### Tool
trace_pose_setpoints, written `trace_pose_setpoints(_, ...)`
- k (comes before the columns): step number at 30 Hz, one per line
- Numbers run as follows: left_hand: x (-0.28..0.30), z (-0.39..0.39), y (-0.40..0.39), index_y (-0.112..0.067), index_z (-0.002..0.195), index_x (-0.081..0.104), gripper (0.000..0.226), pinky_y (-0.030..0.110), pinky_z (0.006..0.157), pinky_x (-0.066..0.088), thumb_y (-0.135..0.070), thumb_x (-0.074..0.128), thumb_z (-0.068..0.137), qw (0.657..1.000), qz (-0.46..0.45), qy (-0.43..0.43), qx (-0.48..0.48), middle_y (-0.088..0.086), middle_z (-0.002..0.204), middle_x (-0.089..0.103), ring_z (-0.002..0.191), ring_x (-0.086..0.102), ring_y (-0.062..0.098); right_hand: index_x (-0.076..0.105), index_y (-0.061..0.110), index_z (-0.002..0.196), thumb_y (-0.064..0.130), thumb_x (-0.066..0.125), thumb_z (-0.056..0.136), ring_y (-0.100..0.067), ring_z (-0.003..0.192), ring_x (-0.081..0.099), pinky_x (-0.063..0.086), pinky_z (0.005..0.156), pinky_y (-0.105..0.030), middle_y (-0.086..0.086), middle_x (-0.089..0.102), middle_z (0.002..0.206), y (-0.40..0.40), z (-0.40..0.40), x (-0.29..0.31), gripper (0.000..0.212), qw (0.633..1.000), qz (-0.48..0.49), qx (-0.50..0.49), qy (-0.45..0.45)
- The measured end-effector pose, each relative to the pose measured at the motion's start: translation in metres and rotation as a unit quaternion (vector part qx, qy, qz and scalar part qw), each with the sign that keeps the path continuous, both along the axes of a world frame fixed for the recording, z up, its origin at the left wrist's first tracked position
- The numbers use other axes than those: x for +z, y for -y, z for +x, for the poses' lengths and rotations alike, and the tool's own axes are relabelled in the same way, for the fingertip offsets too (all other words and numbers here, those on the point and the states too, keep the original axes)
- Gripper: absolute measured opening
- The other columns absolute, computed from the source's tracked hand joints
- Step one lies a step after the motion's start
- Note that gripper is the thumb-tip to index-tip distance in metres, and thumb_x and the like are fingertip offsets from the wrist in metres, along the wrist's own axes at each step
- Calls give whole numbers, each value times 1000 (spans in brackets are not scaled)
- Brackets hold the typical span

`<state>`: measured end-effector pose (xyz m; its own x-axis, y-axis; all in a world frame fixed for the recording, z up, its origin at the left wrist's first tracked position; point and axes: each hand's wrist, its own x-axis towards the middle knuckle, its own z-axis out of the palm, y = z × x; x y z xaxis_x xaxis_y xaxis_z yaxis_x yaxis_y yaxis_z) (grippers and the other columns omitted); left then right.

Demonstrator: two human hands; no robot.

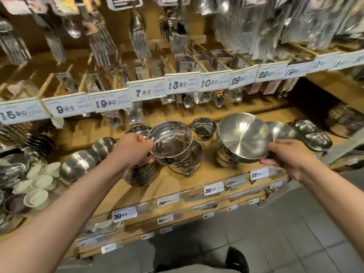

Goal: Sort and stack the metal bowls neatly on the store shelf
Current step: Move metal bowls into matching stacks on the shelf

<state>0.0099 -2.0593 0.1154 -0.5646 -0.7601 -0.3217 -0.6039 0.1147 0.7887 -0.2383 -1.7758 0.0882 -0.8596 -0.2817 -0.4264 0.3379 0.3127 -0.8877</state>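
My left hand grips the rim of a shiny straight-walled metal bowl, held tilted just above a stack of like bowls. My right hand holds a wide brushed metal bowl by its near rim, tipped so that its inside faces me, over another stack of bowls. A small bowl stands behind on the wooden shelf. A ribbed stack of bowls sits under my left wrist.
A row of round steel bowls lies on its side at the left, beside white cups. Oval metal trays are stacked at the right. Packed cutlery hangs overhead behind price tags. Grey floor tiles lie below.
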Motion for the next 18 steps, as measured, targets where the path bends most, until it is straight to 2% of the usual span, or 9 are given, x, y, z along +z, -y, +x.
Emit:
trace_pose_setpoints(4,-4,-44,-24,-12,83,53,17,48,82,60,-15,66,93,1000,17,0,22,10,70,71,61,76,21,68,0,88,-4,57,94,-26,54,71,60,48,-26,-21,71,85,-20,-59,10,13,999,9,23,-38)
trace_pose_setpoints(8,-20,-96,-59,-17,80,50,21,55,91,58,-21,69,87,998,24,8,51,-1,57,71,69,78,28,70,-1,84,-1,64,91,-27,54,71,63,64,-37,-16,73,72,-42,-121,6,10,997,-2,49,-60)
trace_pose_setpoints(10,-31,-120,-82,-13,85,58,19,59,91,57,-24,73,79,996,52,-7,72,8,66,76,72,78,30,71,-3,88,-1,66,92,-26,56,73,63,62,-35,-16,75,74,-54,-146,3,7,997,-18,69,-40)
trace_pose_setpoints(11,-35,-132,-92,-9,88,63,26,61,89,58,-25,76,72,993,76,-21,86,14,71,76,71,76,29,71,-4,90,-2,65,92,-24,57,74,64,58,-32,-16,75,76,-60,-157,1,7,996,-21,77,-36)
trace_pose_setpoints(13,-46,-154,-110,-6,80,68,29,62,88,57,-28,73,62,991,96,-22,92,23,77,76,72,73,29,71,-6,92,-5,63,92,-21,56,73,61,50,-24,-16,72,80,-71,-178,-3,8,995,-16,90,-35)
trace_pose_setpoints(16,-62,-180,-126,-7,77,63,11,53,81,63,-15,68,84,986,80,-24,141,26,81,75,84,76,40,71,-6,94,-2,63,92,-22,58,74,57,47,-19,-20,72,91,-81,-206,-8,9,993,4,114,-28)
trace_pose_setpoints(18,-73,-194,-129,-9,73,61,19,44,66,65,-11,65,92,983,54,-16,173,17,69,75,73,77,35,71,-9,97,-2,64,92,-27,60,74,57,45,-21,-26,72,94,-84,-223,-13,11,992,24,122,-27)
